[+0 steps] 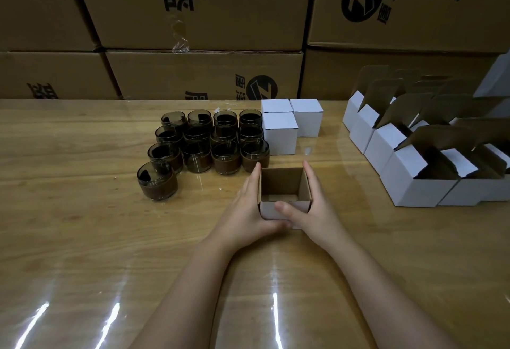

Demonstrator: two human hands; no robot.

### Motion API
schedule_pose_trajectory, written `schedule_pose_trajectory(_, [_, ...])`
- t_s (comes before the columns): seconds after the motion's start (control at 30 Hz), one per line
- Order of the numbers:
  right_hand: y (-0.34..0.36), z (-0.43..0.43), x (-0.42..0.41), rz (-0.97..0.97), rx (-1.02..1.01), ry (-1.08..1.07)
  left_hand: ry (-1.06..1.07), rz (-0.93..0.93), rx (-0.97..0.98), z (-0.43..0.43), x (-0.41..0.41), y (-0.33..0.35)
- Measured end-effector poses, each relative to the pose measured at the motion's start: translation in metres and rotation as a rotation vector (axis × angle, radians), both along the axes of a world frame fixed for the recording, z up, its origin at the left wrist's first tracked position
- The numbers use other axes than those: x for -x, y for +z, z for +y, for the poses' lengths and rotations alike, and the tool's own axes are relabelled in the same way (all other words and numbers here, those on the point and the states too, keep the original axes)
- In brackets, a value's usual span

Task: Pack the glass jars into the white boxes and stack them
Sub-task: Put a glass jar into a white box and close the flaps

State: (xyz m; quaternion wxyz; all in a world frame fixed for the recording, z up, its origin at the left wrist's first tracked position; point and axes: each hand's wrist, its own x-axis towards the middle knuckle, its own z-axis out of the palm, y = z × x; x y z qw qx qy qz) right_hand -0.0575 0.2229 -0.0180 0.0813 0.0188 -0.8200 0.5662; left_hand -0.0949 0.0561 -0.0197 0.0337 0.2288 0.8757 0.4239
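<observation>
A small white box (300,206) with a brown inside stands open-topped on the table in front of me, with nothing inside it. My left hand (248,208) holds its left wall, fingers straight along the side. My right hand (314,205) holds the right wall, its thumb across the front face. Several dark smoked-glass jars (209,144) stand in rows to the left behind the box, one jar (157,180) nearest me. Three closed white boxes (281,133) sit grouped right of the jars.
Several open white boxes (414,183) with raised brown flaps stand in rows at the right. Large brown cartons (204,72) form a wall along the table's far edge. The wooden table (110,238) has a glossy film over it.
</observation>
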Motion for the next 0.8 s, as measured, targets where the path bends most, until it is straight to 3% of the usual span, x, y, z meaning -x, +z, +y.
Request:
schedule_pose_trajectory(0.4, [-0.0059,0.0082,0.0014,-0.023,-0.113,-0.007,0.026,0.080,0.026,0.0014,-0.0033,0.0012])
schedule_pose_trajectory(0.8, [-0.0040,0.0053,-0.0008,-0.064,-0.155,0.031,0.013,0.013,0.009,-0.0008,-0.0011,-0.0006])
